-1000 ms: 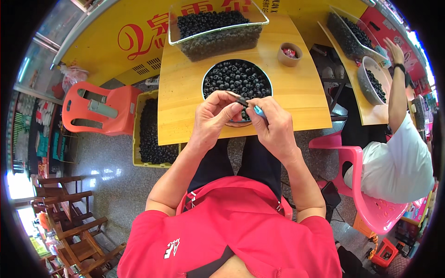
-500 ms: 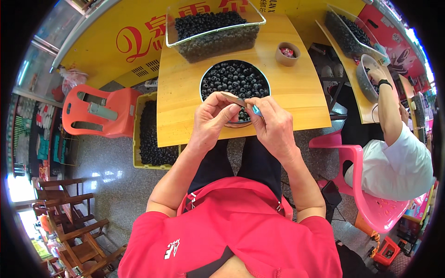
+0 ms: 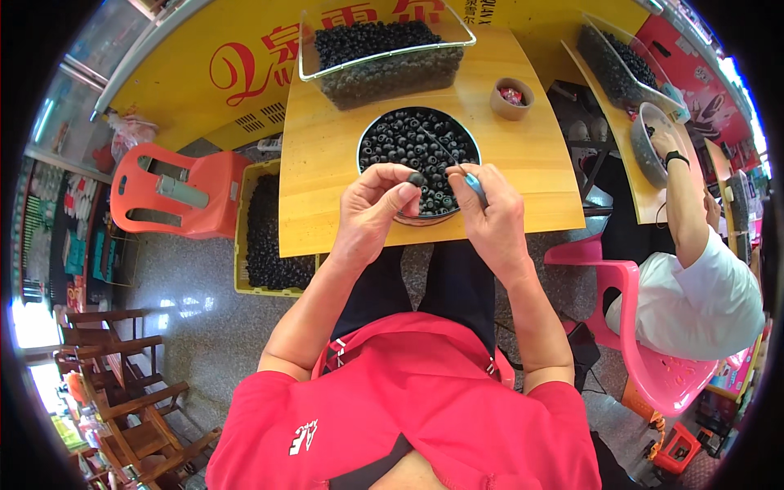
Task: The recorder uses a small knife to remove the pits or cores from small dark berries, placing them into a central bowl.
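Yellow wooden worktop (image 3: 523,175), round metal bowl of small dark fruits (image 3: 419,145) at its near edge.
Left hand (image 3: 377,206) pinched one dark round fruit (image 3: 416,178) over the bowl's near rim; right hand (image 3: 492,214), just beside, gripped a blue-handled thin tool (image 3: 472,181) pointing toward it.

Tip of the blue tool (image 3: 474,186) hidden, perhaps behind the hands, by the bowl (image 3: 371,131).
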`<state>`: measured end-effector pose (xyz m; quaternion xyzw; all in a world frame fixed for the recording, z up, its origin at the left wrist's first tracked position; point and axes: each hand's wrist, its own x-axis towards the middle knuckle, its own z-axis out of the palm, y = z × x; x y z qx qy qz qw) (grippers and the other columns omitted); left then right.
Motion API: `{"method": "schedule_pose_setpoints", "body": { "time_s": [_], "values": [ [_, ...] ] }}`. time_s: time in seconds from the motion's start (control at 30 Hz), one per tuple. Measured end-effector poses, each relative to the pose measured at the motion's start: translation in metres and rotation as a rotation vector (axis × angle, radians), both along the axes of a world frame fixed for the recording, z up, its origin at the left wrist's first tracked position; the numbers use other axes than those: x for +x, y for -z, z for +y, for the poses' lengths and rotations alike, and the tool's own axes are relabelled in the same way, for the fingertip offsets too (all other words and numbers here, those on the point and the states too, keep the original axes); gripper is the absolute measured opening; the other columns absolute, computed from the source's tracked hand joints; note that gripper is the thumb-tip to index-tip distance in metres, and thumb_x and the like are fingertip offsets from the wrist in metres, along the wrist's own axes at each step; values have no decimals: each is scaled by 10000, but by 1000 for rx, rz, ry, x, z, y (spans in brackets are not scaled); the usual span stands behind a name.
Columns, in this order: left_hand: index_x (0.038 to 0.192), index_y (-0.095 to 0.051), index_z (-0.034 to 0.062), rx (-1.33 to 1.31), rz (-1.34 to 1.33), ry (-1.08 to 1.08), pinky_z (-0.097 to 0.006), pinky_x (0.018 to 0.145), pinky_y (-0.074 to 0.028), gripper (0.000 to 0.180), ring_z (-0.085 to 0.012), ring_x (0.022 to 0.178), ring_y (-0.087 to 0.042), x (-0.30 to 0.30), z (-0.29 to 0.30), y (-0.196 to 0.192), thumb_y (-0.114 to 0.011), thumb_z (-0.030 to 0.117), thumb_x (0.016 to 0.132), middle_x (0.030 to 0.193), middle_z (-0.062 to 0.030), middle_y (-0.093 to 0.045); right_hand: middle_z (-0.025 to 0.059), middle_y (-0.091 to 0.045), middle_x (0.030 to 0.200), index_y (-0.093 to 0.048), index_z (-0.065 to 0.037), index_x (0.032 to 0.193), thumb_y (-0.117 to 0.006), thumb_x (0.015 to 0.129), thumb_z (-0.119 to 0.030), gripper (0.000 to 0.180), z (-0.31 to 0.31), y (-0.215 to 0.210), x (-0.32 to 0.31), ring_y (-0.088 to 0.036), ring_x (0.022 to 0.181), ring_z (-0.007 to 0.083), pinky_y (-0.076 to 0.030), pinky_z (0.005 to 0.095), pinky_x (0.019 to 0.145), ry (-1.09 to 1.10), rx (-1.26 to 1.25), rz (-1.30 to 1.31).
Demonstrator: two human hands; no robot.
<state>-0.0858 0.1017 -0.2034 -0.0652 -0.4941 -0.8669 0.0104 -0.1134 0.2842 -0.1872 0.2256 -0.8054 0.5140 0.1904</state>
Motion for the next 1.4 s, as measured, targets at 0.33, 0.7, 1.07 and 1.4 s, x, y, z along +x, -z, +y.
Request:
{"method": "schedule_pose_setpoints", "body": {
  "time_s": [0.33, 0.7, 1.07, 1.4],
  "values": [
    [1054, -627, 18, -110, 101, -24, -209, 727, -516, 143, -74, 816, -606, 6, -4, 3, -642, 32, 912, 924, -11, -619, -46, -544, 713, -606, -64, 946, -640, 948, -234, 173, -22, -13, 13, -391, 543, 5, -290, 174, 470, -414, -642, -719],
    [1071, -599, 31, -2, 26, 0, -227, 704, -491, 162, -89, 763, -586, 12, -8, 2, -638, 95, 928, 934, -41, -625, 51, -591, 781, -600, -24, 941, -613, 950, -160, 136, -29, -3, 17, -555, 646, 147, -429, 260, 570, -186, -233, -182],
    [1134, -577, 24, 42, 95, 34, -254, 716, -467, 208, -116, 794, -556, 10, 2, 0, -613, 95, 941, 982, -53, -612, 111, -595, 821, -604, -32, 953, -667, 833, -22, 135, -19, -8, 16, -600, 655, 285, -464, 351, 548, -35, 149, 178],
    [1061, -581, 27, 139, 62, 72, -230, 680, -461, 147, -99, 758, -550, 8, 7, 0, -628, 74, 929, 918, -39, -604, 106, -602, 825, -611, -47, 948, -648, 840, -33, 115, -13, 0, 10, -618, 684, 309, -475, 382, 563, -1, 177, 226]
  ]
}}
